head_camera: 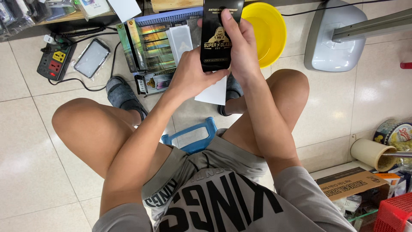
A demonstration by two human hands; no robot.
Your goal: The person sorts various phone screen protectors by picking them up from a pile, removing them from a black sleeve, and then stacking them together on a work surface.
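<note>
A flat black package with gold print (219,36) stands upright in front of me. My right hand (242,49) wraps its right edge, with the thumb across the front. My left hand (193,75) grips the package's lower left corner. A white sheet (213,92) shows just below both hands, apparently held against the package's back. I sit on a blue stool (191,137) with my knees spread, above a pale tiled floor.
A pale blue tray (161,41) with shiny flat packages lies on the floor ahead, a yellow bowl (266,32) to its right. A power strip (56,60) and a phone case (91,58) lie at the left. A grey stand base (334,41), tape rolls (377,152) and a cardboard box (347,182) crowd the right.
</note>
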